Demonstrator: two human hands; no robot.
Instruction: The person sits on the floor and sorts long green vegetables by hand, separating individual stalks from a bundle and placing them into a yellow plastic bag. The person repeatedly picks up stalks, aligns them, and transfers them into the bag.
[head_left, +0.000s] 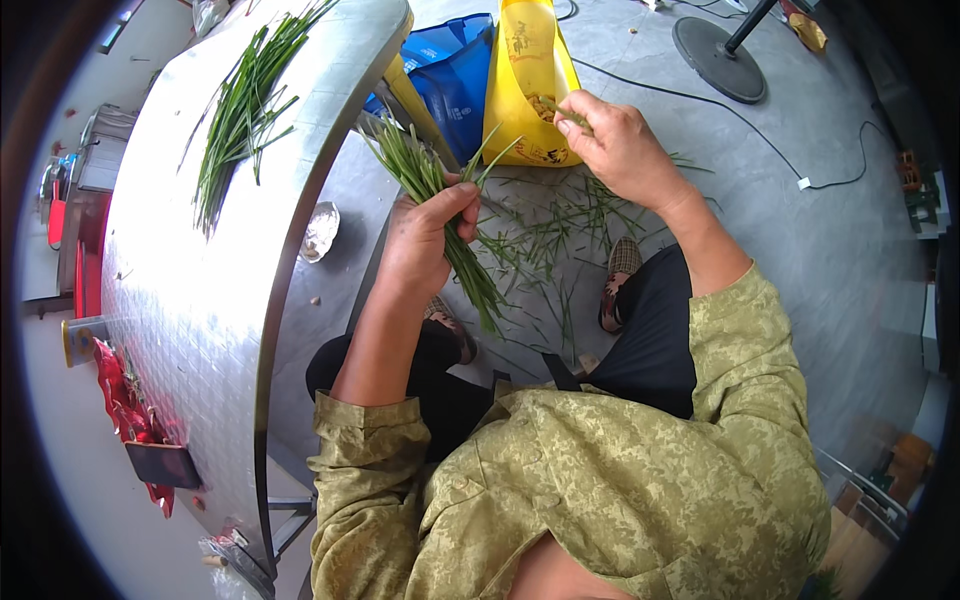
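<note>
My left hand (435, 232) is closed around a bunch of long green leaves, like garlic chives (412, 161), whose ends stick out above and below the fist. To the right and higher, my right hand (619, 142) pinches a short green piece (570, 116) between thumb and fingers, in front of a yellow bag (525, 82). Loose green blades (555, 232) lie scattered on the floor below both hands. Another pile of the long leaves (244, 112) rests on the shiny tabletop to the left.
The edge of the silvery table (300, 210) curves along my left side. A blue bag (454, 90) stands beside the yellow one. Beneath the table edge is a small bowl (321, 232). A cable (697, 94) crosses the floor near a round black stand base (720, 60). A dark phone-like slab (163, 465) lies at lower left.
</note>
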